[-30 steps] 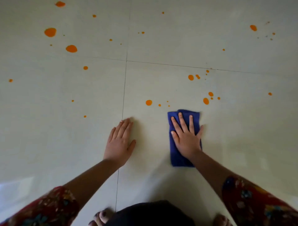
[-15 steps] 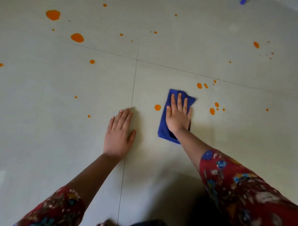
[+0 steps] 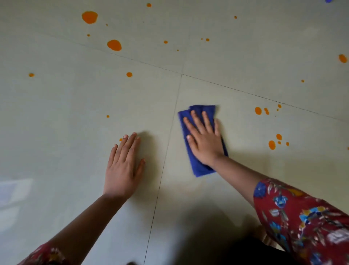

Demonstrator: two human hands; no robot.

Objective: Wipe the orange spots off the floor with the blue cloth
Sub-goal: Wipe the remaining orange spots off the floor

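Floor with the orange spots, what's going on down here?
A person is wiping the tiled floor. Their right hand presses flat on a folded blue cloth, fingers straight, while the left hand rests flat on the tile for support. Plenty of orange spots lie unwiped: a cluster to the right of the cloth and larger ones farther away.

I saw a red floral sleeve point(image 3: 302, 217) on the right forearm and another sleeve edge point(image 3: 43, 255) lower left. A dark shape point(image 3: 245, 251) filled the bottom. A blue scrap point(image 3: 328, 1), cropped, sat top right.
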